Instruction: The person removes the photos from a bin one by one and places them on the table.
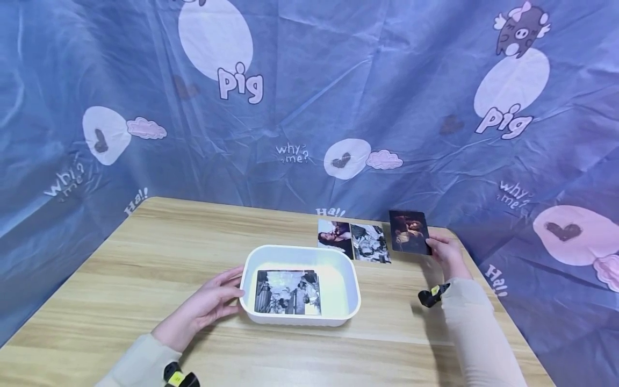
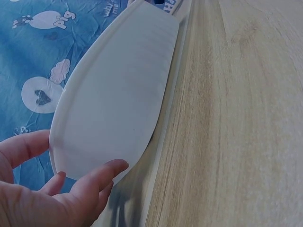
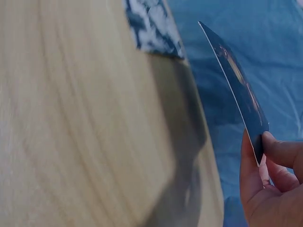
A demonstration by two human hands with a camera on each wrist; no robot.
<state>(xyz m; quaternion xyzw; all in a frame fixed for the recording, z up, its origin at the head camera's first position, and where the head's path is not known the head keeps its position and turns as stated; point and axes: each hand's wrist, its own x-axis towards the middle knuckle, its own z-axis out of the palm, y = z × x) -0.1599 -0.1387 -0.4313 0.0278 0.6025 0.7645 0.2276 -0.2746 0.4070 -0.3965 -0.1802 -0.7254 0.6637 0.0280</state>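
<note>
A dark photo card (image 1: 409,232) is pinched at its lower right corner between the thumb and fingers of my right hand (image 1: 448,255). In the right wrist view the card (image 3: 236,87) is held up on edge, its shadow falling on the tabletop. My left hand (image 1: 205,303) rests against the left end of a white plastic tub (image 1: 355,293), fingers spread along it. The left wrist view has the thumb on the tub's outer wall (image 2: 111,94) and a finger at its rim. Inside the tub lies a stack of picture cards (image 1: 287,293), a black-and-white one on top.
Behind the tub, two cards lie side by side at the table's back edge: a coloured portrait (image 1: 336,236) and a black-and-white picture (image 1: 370,244). A blue printed curtain (image 1: 300,107) hangs around the wooden table (image 1: 159,247).
</note>
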